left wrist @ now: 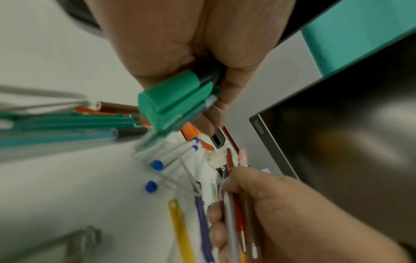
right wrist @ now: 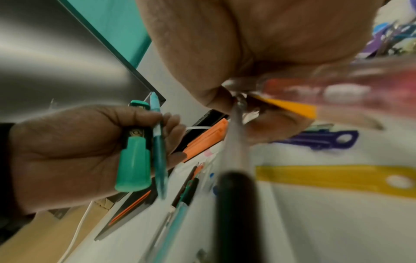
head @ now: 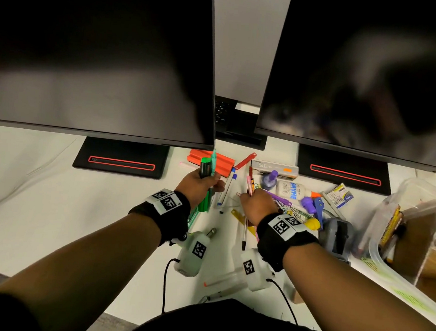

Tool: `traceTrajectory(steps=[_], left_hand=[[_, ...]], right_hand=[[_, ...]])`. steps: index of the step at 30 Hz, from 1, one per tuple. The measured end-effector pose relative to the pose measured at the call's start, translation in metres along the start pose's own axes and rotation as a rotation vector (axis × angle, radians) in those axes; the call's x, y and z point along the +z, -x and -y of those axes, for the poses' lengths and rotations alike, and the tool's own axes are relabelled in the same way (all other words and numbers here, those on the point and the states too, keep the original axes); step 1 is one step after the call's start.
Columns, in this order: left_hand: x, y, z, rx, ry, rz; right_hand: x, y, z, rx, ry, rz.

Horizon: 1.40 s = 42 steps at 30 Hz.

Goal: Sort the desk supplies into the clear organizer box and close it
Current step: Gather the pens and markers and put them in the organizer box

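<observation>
1. Head view, nearest: both forearms reach forward over the white desk, each wrist in a black band. The left hand is curled round a green marker and a slim teal pen, both held roughly upright. The right hand lies low on the pile, its fingers closed round a bundle of pens, as the left wrist view shows.
2. Bare desk opens to the left of the left hand. Right of the right hand the surface is crowded up to the clear organizer box, which stands open at the right edge, already holding brown and yellow items.
3. Between the hands lie two blue-capped pens. A yellow strip lies just beneath the right hand.
4. Farther off: an orange holder, a white glue bottle, a purple bottle.
5. Farthest, two dark monitors overhang the desk, closing off room above the supplies.
</observation>
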<state>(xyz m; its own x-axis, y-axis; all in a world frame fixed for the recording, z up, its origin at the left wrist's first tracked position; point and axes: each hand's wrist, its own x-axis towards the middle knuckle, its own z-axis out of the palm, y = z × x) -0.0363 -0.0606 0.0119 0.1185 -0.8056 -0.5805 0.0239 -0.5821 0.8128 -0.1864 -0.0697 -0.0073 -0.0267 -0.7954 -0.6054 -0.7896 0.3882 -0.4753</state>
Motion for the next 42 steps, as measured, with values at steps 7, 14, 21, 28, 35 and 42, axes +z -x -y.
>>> traceTrajectory(steps=[7, 14, 21, 28, 35, 42], left_hand=[[-0.028, -0.022, -0.013, 0.271, -1.071, -0.128], [-0.038, -0.042, -0.014, 0.254, -1.462, 0.068], [-0.038, -0.046, -0.005, 0.243, -1.485, 0.069], [-0.04, -0.043, 0.003, 0.11, -1.433, 0.056], [-0.037, -0.034, 0.008, 0.054, -1.333, 0.019], [-0.031, -0.031, 0.014, 0.096, -1.307, 0.029]], right_hand=[[0.008, -0.012, 0.021, -0.031, 0.002, -0.08], [0.012, -0.034, 0.04, -0.043, 0.201, -0.092], [0.014, -0.037, 0.044, -0.052, 0.261, -0.103], [0.015, -0.035, 0.036, 0.001, 0.318, -0.059], [0.013, -0.022, 0.029, 0.017, 0.204, -0.065], [-0.002, 0.002, 0.013, -0.004, -0.035, -0.101]])
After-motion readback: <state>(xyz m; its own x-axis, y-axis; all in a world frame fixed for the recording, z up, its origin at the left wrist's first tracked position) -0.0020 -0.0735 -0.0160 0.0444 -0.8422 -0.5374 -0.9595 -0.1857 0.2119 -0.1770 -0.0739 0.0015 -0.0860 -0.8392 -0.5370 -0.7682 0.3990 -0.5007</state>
